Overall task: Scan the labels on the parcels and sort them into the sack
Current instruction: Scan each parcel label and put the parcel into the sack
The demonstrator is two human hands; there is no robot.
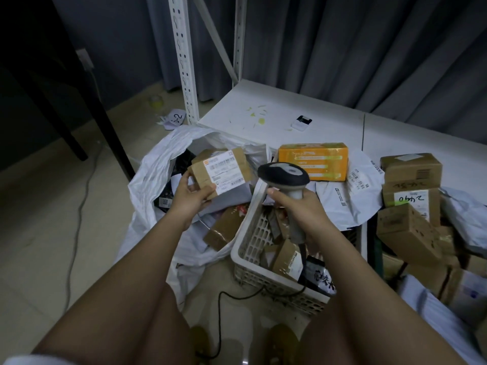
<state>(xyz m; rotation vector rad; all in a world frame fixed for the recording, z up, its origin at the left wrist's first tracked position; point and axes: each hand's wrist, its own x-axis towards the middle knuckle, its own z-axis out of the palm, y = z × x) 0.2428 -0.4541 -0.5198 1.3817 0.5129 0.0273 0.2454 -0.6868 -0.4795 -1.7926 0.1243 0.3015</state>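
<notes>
Left hand (190, 196) grips a small brown parcel (218, 173) by its near-left corner, thumb on top, white label (224, 172) facing up; it hangs over the open white sack (152, 180), at 10 o'clock from the basket (253, 241). Right hand (297, 209) is wrapped round the scanner (283, 175) handle, head at 3 o'clock of the label, just beside it. Judgement: scan step. Tilt the head toward the barcode strip, keep the thumb off the bars, hold the box flat, then drop it straight down into the sack. More parcels wait at 2–4 o'clock
</notes>
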